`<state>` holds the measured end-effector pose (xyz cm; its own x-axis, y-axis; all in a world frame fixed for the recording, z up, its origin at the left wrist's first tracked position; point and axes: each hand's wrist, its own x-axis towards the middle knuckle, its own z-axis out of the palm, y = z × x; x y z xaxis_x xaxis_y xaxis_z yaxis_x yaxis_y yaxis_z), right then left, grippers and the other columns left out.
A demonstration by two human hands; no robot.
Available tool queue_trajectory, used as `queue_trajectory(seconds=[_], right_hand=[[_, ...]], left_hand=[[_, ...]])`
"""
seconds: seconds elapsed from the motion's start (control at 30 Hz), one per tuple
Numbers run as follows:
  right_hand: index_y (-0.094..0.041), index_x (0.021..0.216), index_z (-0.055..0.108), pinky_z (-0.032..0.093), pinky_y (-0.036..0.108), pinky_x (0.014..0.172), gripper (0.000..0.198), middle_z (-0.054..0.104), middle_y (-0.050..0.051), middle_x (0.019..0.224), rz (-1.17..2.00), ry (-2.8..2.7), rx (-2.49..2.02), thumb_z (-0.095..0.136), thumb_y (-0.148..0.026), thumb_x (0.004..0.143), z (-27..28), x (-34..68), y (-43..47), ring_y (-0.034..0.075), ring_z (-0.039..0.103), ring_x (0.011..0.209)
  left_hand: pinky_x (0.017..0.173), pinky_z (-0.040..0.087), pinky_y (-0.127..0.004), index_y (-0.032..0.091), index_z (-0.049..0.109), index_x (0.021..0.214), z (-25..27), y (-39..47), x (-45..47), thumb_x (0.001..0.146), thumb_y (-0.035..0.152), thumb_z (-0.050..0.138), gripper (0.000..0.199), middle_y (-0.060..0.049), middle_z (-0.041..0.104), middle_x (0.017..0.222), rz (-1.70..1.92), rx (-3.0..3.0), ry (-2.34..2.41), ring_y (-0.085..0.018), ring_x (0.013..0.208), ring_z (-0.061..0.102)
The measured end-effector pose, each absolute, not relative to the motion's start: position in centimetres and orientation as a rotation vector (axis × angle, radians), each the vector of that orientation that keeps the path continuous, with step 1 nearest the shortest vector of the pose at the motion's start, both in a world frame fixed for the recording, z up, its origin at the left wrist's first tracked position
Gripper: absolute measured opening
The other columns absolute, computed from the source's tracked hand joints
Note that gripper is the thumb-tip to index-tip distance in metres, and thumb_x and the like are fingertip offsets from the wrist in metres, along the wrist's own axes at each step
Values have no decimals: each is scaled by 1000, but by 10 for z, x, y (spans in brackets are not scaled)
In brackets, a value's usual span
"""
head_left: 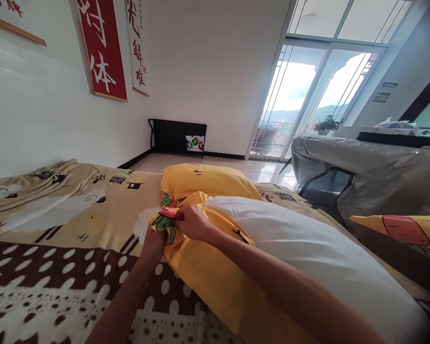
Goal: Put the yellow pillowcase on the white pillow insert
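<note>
Both hands (192, 222) grip the pillowcase edge (164, 222), blanket (79, 210) stretching leftward.

One head-worn view, facing forward and down over a blanket-covered surface.
From the wearer's head, the camera looks along two bare forearms (129, 291) to the left hand (156, 239) and right hand (191, 220), close and near the centre. Past the beige-and-brown patterned blanket (107, 224), it reaches a plain white wall (215, 62) and, farther off at upper right, a glass sliding door (294, 86); upright edges spread apart toward the top.
</note>
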<state>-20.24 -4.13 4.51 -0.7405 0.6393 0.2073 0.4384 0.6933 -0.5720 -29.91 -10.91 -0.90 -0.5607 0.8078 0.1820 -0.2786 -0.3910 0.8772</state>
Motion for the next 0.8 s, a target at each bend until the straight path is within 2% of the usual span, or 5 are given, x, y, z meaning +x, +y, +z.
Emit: queue_trajectory(seconds=[0.33, 0.47, 0.63, 0.73, 0.8], right_hand=[[-16, 63, 51, 26, 22, 52, 15, 42, -6, 55, 1224, -2173, -679, 57, -25, 74, 47, -200, -34, 8, 36, 55], [-17, 65, 50, 26, 22, 52, 15, 42, -6, 56, 1240, -2197, -643, 56, -23, 77, 41, -207, -34, 8, 35, 55], [-16, 65, 48, 28, 21, 52, 16, 42, -6, 57, 1182, -2203, -557, 53, -22, 80, 32, -212, -33, 8, 36, 56], [-16, 72, 54, 34, 21, 57, 8, 49, -4, 64, 1079, -2312, -453, 49, -13, 77, 30, -207, -38, 9, 41, 60], [-16, 83, 59, 40, 22, 65, 16, 57, -1, 75, 1039, -2440, -340, 48, -9, 75, 32, -197, -41, 11, 49, 69]], left_hand=[[67, 43, -26, 16, 61, 77, -31, -96, -326, 64, 38, 63, 26, -3, 63, 74, 1901, 1183, 1464, -19, 75, 55], [68, 44, -24, 17, 63, 80, -23, -103, -321, 65, 35, 64, 23, -2, 61, 72, 2030, 1191, 1484, -16, 71, 55], [43, 31, -21, 14, 59, 65, -13, -110, -322, 67, 56, 58, 42, 3, 45, 49, 1750, 922, 1460, -10, 45, 38], [46, 36, -21, 13, 58, 59, -10, -110, -326, 61, 55, 66, 43, 1, 51, 53, 1666, 949, 1460, -11, 51, 45], [53, 42, -22, 13, 61, 62, -8, -109, -329, 55, 44, 73, 34, -2, 58, 58, 1693, 862, 1357, -14, 59, 52]])
